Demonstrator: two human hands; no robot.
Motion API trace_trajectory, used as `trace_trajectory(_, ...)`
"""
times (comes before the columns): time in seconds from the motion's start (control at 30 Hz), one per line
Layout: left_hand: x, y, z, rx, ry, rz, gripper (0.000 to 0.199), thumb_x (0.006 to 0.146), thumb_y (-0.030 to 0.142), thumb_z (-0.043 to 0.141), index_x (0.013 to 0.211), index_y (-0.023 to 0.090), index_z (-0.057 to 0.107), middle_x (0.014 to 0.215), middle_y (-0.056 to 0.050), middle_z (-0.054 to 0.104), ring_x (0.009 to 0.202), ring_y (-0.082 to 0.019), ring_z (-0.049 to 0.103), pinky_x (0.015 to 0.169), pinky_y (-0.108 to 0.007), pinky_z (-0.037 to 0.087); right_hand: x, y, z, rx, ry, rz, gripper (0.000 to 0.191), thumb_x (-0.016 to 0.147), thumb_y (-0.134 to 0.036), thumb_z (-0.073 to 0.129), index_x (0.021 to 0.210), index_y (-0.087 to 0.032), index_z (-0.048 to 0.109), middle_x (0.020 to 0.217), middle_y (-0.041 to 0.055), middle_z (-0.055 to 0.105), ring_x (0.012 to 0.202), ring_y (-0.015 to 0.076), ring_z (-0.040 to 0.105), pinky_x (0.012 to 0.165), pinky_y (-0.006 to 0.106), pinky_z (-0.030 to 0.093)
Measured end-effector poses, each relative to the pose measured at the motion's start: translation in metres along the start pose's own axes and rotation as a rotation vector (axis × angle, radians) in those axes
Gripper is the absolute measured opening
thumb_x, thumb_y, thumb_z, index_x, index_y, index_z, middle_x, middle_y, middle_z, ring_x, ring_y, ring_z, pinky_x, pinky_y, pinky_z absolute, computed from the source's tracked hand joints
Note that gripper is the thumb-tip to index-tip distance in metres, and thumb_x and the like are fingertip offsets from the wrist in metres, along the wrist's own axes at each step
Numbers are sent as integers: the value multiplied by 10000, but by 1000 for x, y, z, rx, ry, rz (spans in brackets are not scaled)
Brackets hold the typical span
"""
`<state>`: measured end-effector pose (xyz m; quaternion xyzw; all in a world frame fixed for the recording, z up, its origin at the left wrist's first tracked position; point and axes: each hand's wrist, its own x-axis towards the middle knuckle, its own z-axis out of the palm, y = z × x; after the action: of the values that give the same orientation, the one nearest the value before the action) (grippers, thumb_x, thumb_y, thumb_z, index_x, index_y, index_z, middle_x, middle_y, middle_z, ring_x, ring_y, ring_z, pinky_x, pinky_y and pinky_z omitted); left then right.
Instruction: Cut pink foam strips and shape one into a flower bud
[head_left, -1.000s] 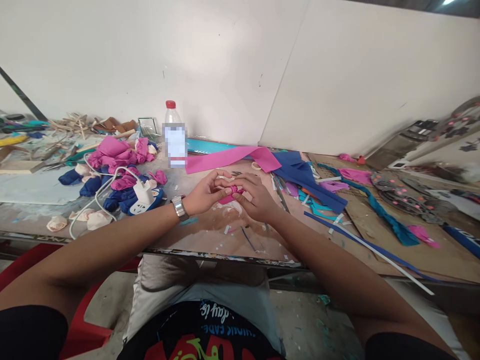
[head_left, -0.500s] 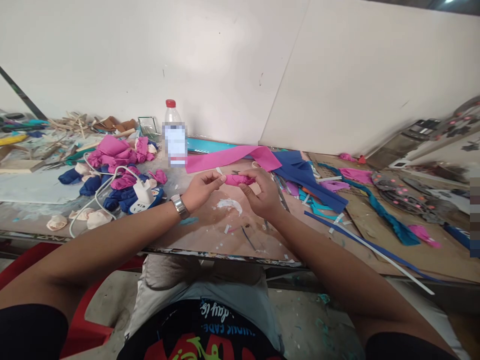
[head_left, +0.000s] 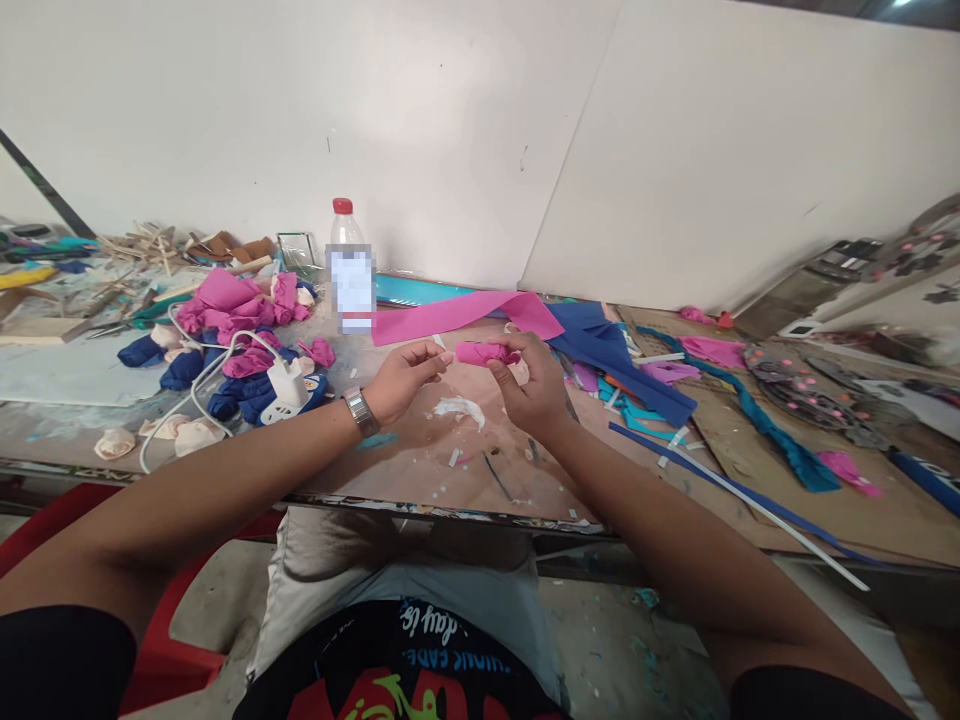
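My right hand grips a small roll of pink crepe-like material between thumb and fingers, its left end sticking out toward the other hand. Just left of that end is my left hand, thumb and forefinger pinched together and apart from the roll. Whatever lies in this pinch, if anything, is too small to make out. A small white strip shows beside the left fingertips; whether it is touched I cannot tell. Behind both hands, a long pink strip lies folded over on the table beside dark blue pieces.
Pink rolled flowers, blue and cream ones among them, are heaped at left around a power strip with a white cable. A red-capped bottle stands at the back. Cardboard with a teal strip lies at right.
My left fingers have come off the left end of the pink roll and moved slightly away. The roll stays in my right hand.
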<state>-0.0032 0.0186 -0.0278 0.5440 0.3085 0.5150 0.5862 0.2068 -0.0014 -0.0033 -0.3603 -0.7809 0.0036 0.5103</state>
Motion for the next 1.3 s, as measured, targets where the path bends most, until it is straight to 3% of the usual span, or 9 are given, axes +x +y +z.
trace_trajectory(0.17,-1,1,1,60,-40,43,353,743,475,832,845,157,718,801,-7,650,733,-113,539,705,-262,413,-1,1,1,-23,-19,-9,203,977,-407,600,1111,-263,653,1020,75,711,1011,278,654,1008,499,486)
trace_trajectory(0.73,1,1,-1,36,22,115,314,736,425,848,810,160,697,750,12,608,692,-97,508,674,-258,390,-3,2,1,-46,-18,-23,213,984,-414,596,1112,-255,655,1015,75,718,1001,276,655,975,485,487)
trace_trajectory(1.03,3,-2,-4,39,10,107,269,796,400,799,851,160,690,789,8,598,729,-100,520,711,-251,420,-2,1,2,-34,-27,-69,196,979,-387,617,1107,-244,659,995,60,724,928,246,656,905,444,496)
trace_trajectory(1.3,1,3,0,-21,37,55,235,742,350,805,778,162,667,726,25,572,685,-92,502,683,-244,408,-2,0,1,-44,-49,-85,186,984,-366,613,1113,-241,661,1010,66,735,944,256,663,892,447,474)
